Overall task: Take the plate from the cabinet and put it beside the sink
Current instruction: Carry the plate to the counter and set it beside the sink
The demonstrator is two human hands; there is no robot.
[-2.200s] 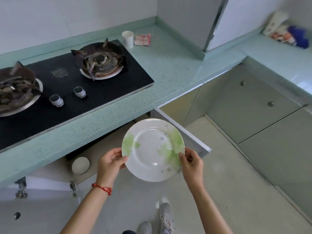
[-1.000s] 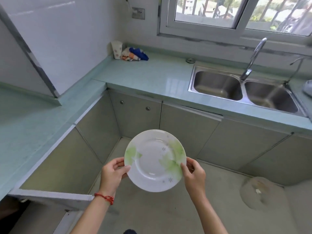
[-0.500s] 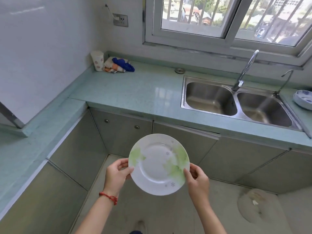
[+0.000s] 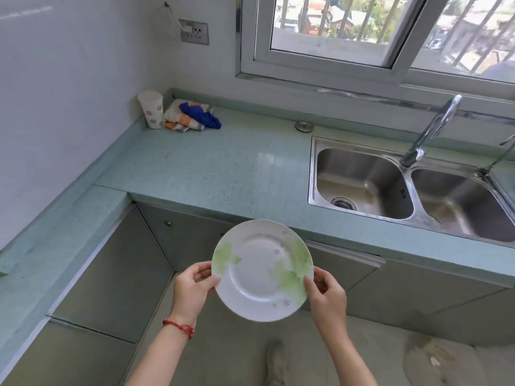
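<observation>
Both hands are carrying the plate (image 4: 262, 270) level in front of the counter (image 4: 223, 168), below its edge and left of the sink (image 4: 362, 182), probably to set it flat on the bare stretch there. The left hand (image 4: 192, 291) and right hand (image 4: 328, 295) are pinching opposite rims, thumbs on top and fingers curling underneath.

Plate (image 4: 262, 270) held in front of the counter (image 4: 223, 174) edge, left hand (image 4: 192, 291) at its 9 o'clock, right hand (image 4: 327, 295) at 3. Sink (image 4: 359, 182) at 1 o'clock, set in the counter; faucet (image 4: 430, 132) behind it. Cup (image 4: 151, 108) and cloths (image 4: 192, 117) at 11, in the back corner.
</observation>
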